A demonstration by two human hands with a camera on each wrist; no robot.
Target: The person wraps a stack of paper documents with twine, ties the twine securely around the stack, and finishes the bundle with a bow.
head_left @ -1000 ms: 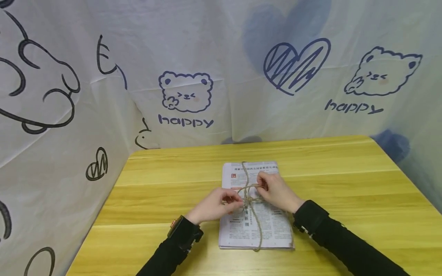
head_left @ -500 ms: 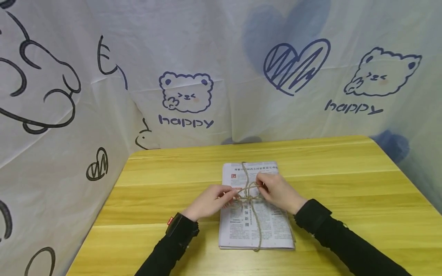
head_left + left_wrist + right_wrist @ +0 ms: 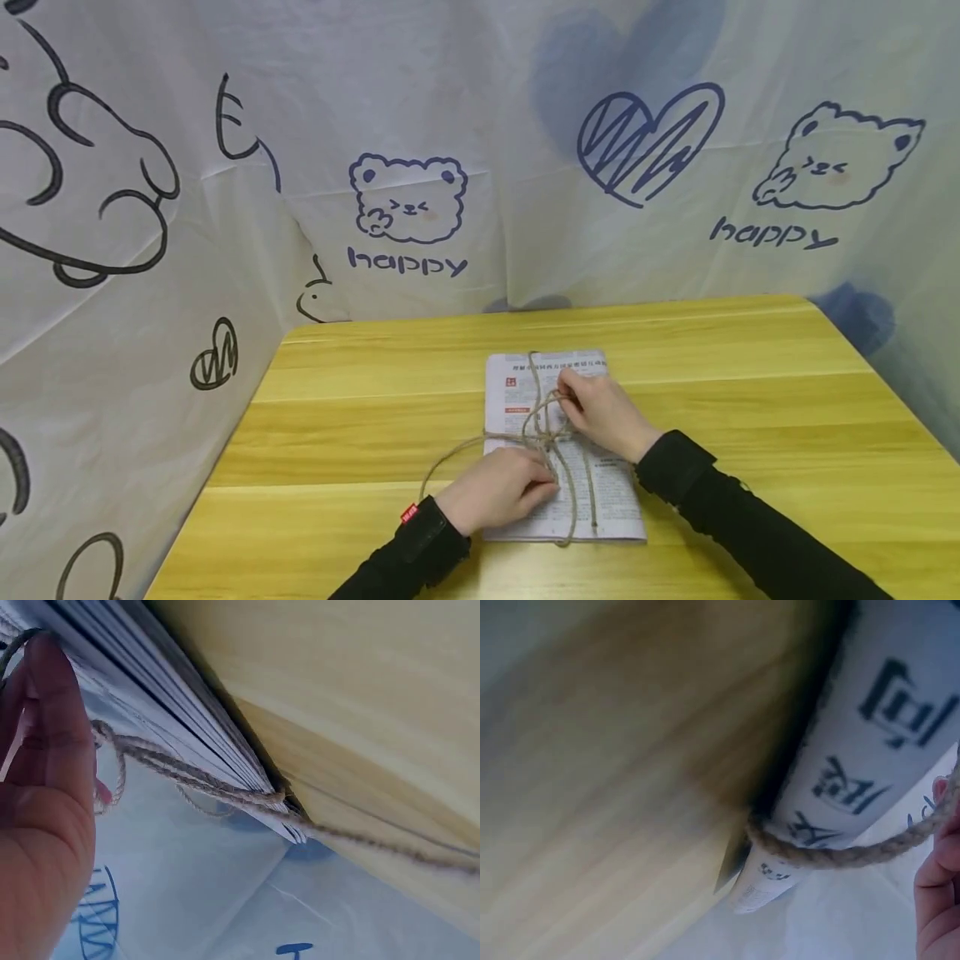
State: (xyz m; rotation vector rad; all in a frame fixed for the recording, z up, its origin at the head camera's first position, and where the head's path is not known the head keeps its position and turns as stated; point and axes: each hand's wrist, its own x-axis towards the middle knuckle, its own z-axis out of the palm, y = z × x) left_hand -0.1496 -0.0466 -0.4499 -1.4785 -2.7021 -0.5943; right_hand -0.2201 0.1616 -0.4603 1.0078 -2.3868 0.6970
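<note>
A stack of folded newspapers (image 3: pixel 615 496) lies on the table, with brown twine (image 3: pixel 457 450) crossing over its top. At the crossing sits a tangle of twine with a raised loop. My right hand (image 3: pixel 607 417) pinches the loop above the upper right of the stack. Lower on the stack, my left hand (image 3: pixel 498 490) is bent over the paper, just below the crossing. In the left wrist view, the fingertips (image 3: pixel 45 649) meet a strand of twine at the paper's edge. The right wrist view shows twine (image 3: pixel 840 856) running from the stack's edge to the right fingers.
The stack rests on a yellow wood-grain table (image 3: pixel 360 400). One loose strand arcs out over the table at the left, by the left wrist, and another lies on the front right of the paper. White cloth (image 3: pixel 525 208) with drawings hangs behind and at the sides.
My left hand has moved from the left side of the crossing down and right onto the lower paper. A strand now arcs out left. The right hand stays at the loop, slightly higher.
</note>
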